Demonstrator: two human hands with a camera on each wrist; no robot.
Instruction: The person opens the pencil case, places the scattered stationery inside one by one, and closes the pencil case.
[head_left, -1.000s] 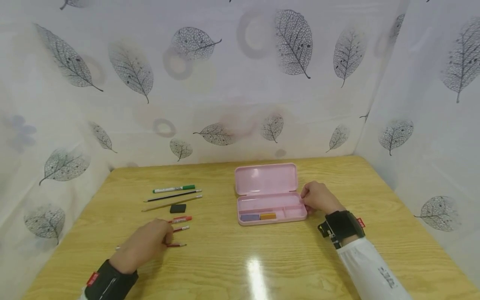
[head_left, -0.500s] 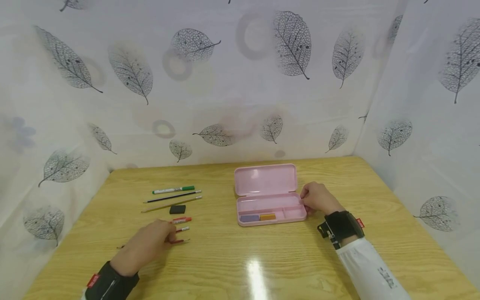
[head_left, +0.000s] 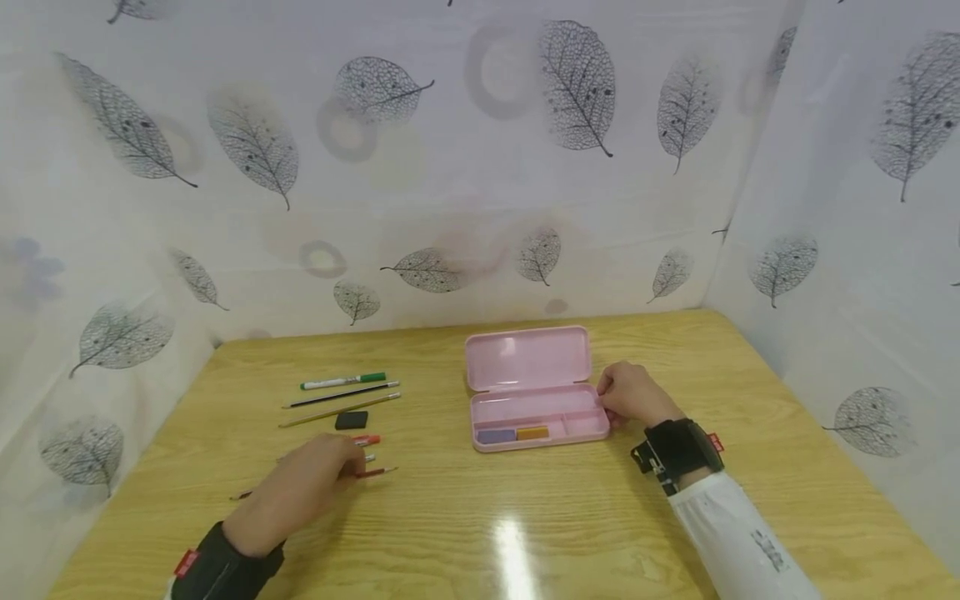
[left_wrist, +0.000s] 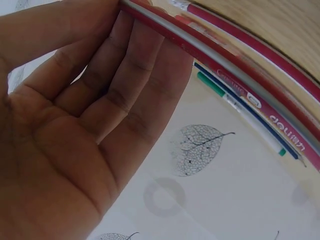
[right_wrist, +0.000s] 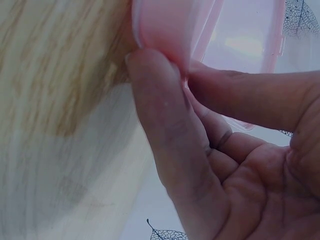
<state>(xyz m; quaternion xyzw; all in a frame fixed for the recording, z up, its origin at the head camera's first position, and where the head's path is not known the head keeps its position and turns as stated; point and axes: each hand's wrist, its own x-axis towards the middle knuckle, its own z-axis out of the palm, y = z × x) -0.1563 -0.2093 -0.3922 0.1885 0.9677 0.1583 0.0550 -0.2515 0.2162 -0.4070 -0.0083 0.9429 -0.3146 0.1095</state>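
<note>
In the head view my left hand (head_left: 300,487) is at the left front of the table, holding a red pencil (head_left: 377,472) between thumb and fingers. The left wrist view shows that red pencil (left_wrist: 235,70) with a silver stripe and white lettering, its near end at the fingertips. Opposite, my right hand (head_left: 637,394) pinches the right end of an opened pink pencil case (head_left: 528,358). Thumb and index finger meet on the wall of the pink case (right_wrist: 165,22) in the right wrist view. A purple-grey block (head_left: 497,436) and an orange block (head_left: 533,432) lie in its front compartment.
Left of the case lie a green-capped marker (head_left: 342,381), a dark pencil (head_left: 341,394), a gold pencil (head_left: 340,410) and a black eraser (head_left: 351,420). A red pen (head_left: 367,439) and another pencil (head_left: 371,457) are partly behind my left hand. Leaf-patterned curtains (head_left: 450,192) enclose the table.
The red pencil in my left hand has shifted a little right and away from me, its visible end now tilted upward. My right hand stays at the case.
</note>
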